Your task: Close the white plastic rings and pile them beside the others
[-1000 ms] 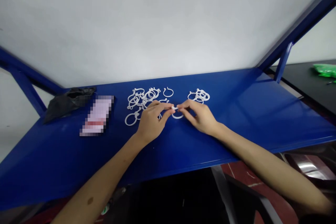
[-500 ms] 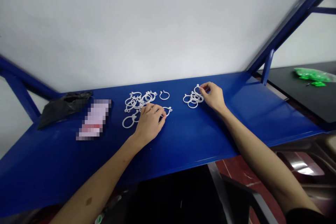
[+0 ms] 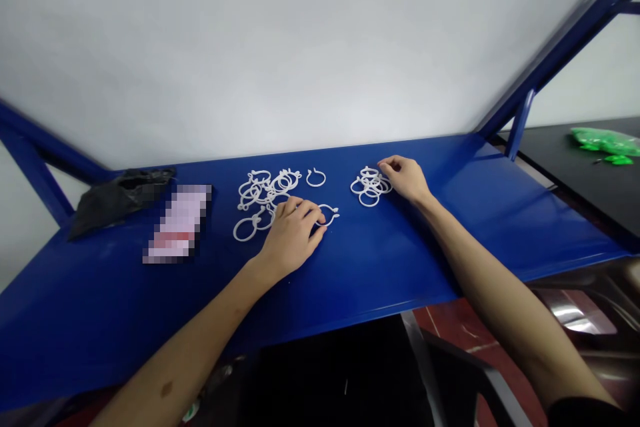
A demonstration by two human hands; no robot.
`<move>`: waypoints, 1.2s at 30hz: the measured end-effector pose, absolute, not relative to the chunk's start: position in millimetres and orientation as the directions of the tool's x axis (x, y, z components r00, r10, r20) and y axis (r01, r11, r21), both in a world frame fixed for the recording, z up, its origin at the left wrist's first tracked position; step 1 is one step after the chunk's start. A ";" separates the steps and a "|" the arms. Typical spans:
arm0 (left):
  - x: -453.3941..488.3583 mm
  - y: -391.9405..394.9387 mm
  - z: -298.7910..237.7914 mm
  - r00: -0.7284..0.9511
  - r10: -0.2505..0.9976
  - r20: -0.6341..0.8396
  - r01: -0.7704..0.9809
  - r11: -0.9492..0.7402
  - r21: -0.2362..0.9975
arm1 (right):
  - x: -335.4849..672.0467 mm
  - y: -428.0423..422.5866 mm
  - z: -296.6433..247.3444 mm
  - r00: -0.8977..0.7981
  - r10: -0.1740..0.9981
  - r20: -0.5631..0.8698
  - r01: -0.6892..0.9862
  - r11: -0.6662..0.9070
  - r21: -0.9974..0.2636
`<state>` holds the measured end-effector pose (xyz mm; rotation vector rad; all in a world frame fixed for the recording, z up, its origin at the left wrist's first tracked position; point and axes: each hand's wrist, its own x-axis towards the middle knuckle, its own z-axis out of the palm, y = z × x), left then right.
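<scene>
My left hand lies low over the table with its fingers curled. Thumb and fingertips close on a white curtain ring, whose small eyelet end points right. Beside and behind this hand is a loose pile of white curtain rings, partly covered by the fingers. One single ring lies apart from that pile. My right hand is at the right edge of a smaller heap of rings. Its fingers are bent with the tips slightly apart, and no ring shows between them.
The blue table meets a pale wall at the back. A black plastic bag and a pixelated pink rectangular item lie on the left. A green-filled clear bag rests on a black surface at the right.
My right hand has let go of a curtain ring, which now lies at the back of the right heap. My left hand has shifted slightly right, drawing its ring along.
</scene>
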<state>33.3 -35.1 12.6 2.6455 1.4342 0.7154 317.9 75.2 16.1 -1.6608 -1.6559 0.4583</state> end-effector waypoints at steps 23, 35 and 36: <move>46.2 -43.3 17.5 0.156 0.710 0.687 0.706 -0.566 0.425 | 235.7 -25.4 26.9 -0.339 0.874 0.349 0.295 0.451 -0.842; 43.2 -45.7 26.9 0.110 0.936 0.336 0.482 -0.346 0.805 | 231.0 -29.7 22.3 -0.286 0.869 0.404 0.148 0.456 -0.877; 43.3 -46.0 27.9 0.081 0.938 0.337 0.479 -0.333 0.812 | 230.6 -30.2 23.0 -0.276 0.874 0.401 0.149 0.451 -0.880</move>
